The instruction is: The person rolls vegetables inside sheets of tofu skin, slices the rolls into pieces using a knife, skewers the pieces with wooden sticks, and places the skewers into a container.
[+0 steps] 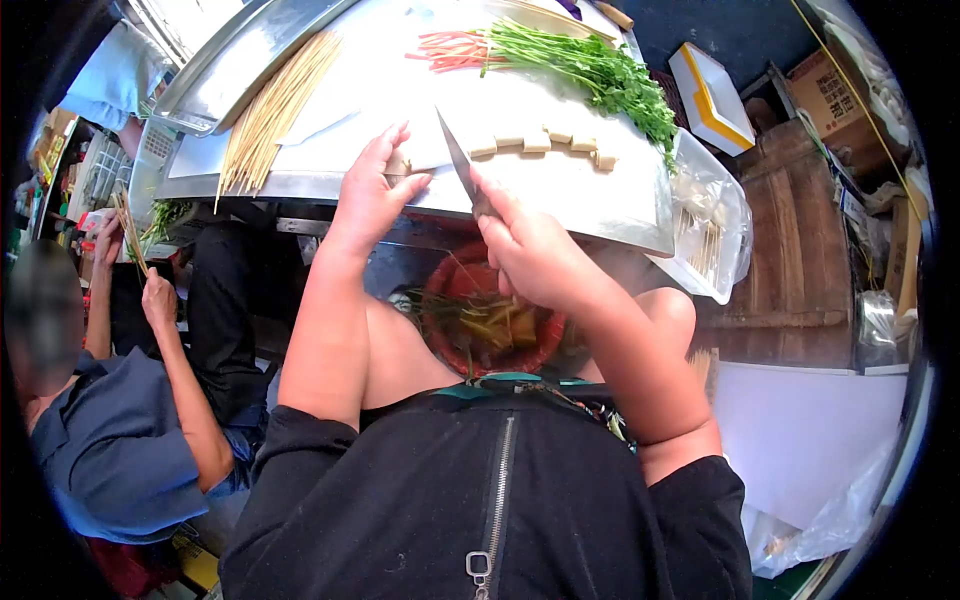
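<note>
My right hand (pixel 520 240) is closed around the handle of a knife (pixel 457 152), whose blade points up and away over the white table top. My left hand (pixel 368 190) is at the table's near edge, thumb and fingers apart. Between them sits a small pale block (pixel 399 163); whether the fingers touch it I cannot tell. Right of the blade, a row of several cut pale blocks (pixel 537 143) lies on the white surface (pixel 430 90). Behind the row rests a bunch of leafy green herbs (pixel 590 70) with reddish stems.
Thin wooden skewers (pixel 275 115) lie beside a metal tray (pixel 235 70) at left. A red basin (pixel 465 270) with greenish scraps stands between my knees. A clear plastic tub (pixel 705 225) hangs at the right edge. On the left, another person's hand (pixel 158 300) holds skewers.
</note>
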`<state>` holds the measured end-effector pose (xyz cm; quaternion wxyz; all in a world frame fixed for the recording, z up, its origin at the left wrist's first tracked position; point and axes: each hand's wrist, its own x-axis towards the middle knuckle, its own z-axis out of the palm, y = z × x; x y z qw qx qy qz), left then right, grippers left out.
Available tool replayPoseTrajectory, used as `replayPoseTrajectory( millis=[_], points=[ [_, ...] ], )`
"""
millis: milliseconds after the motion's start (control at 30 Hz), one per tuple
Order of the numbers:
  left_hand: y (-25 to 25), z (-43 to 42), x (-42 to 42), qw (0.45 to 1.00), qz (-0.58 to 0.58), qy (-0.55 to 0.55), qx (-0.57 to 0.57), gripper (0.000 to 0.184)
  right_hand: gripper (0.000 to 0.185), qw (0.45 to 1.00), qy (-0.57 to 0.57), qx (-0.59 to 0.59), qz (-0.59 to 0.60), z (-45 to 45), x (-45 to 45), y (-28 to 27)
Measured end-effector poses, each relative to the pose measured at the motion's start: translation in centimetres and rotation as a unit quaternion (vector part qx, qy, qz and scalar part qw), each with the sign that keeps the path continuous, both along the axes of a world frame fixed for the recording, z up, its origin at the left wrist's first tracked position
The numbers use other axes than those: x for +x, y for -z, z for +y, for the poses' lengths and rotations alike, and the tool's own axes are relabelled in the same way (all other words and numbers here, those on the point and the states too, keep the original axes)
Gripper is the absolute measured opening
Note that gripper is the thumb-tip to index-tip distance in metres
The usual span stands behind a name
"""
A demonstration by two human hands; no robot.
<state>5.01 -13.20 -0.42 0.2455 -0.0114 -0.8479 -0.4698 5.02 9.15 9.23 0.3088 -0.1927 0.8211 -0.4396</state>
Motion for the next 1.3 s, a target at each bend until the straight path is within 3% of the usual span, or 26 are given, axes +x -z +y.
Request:
replayPoseTrajectory(
  millis=[167, 233, 300, 367, 467, 633, 700, 767, 833, 967, 1033, 1100, 1167, 1233, 1300],
  points=[
    [0.4, 0.2, -0.3, 0.999, -0.035, 0.019, 0.037, 0.054, 0.056, 0.999, -0.007, 0.015, 0.032, -0.6, 0.1, 2.2],
    [0.4, 0.2, -0.5, 0.998, -0.046, 0.026, 0.030, 0.048, 0.056, 0.994, -0.026, 0.032, 0.103, -0.8, -0.2, 2.8],
    [0.3, 0.2, -0.6, 0.993, 0.003, 0.016, -0.117, 0.035, 0.056, 0.993, -0.031, 0.041, 0.105, -0.7, -0.2, 2.4],
    [0.6, 0.4, -0.7, 0.990, 0.013, 0.008, -0.138, 0.033, 0.056, 0.992, -0.038, 0.048, 0.109, -0.7, -0.3, 1.5],
    [0.5, 0.4, -0.7, 0.982, 0.024, -0.007, -0.185, 0.030, 0.057, 0.996, -0.047, 0.081, 0.011, -1.0, -0.5, -0.5],
    [0.2, 0.2, -0.8, 0.979, 0.029, -0.004, -0.203, 0.030, 0.058, 0.993, -0.075, 0.088, 0.000, -1.7, -1.8, -0.3],
    [0.2, 0.6, -0.7, 0.981, 0.022, 0.001, -0.192, 0.029, 0.061, 0.986, -0.095, 0.100, 0.094, -2.4, -2.8, 1.9],
    [0.3, 0.7, -0.7, 0.982, 0.027, 0.001, -0.185, 0.030, 0.060, 0.992, -0.083, 0.075, 0.056, -3.6, -3.5, 0.9],
    [-0.4, 0.9, -0.6, 0.985, 0.004, 0.013, -0.171, 0.029, 0.059, 0.988, -0.088, 0.077, 0.100, -4.1, -4.6, 2.4],
    [-0.7, 1.2, -0.4, 0.987, -0.013, 0.012, -0.161, 0.030, 0.063, 0.965, -0.043, 0.014, 0.258, -0.2, -2.7, 2.9],
    [-0.6, 1.5, -0.4, 0.987, -0.006, -0.007, -0.158, 0.041, 0.060, 0.965, 0.013, 0.027, 0.261, 4.1, -1.7, 3.1],
    [-1.2, 1.9, -0.1, 0.991, -0.062, -0.022, -0.117, 0.052, 0.052, 0.896, 0.131, 0.028, 0.423, 9.8, -1.7, 4.5],
    [-1.8, 2.7, -0.5, 0.991, -0.044, -0.013, -0.123, 0.058, 0.046, 0.888, 0.187, 0.154, 0.390, 14.7, -1.6, 3.8],
    [-3.2, 3.9, -0.9, 0.959, 0.083, -0.087, -0.255, 0.059, 0.044, 0.864, 0.185, 0.282, 0.374, 17.8, -1.9, 4.0],
    [-4.9, 7.0, -2.3, 0.961, 0.116, -0.084, -0.235, 0.055, 0.046, 0.857, 0.165, 0.300, 0.384, 18.9, -3.0, 4.8]
  ],
)
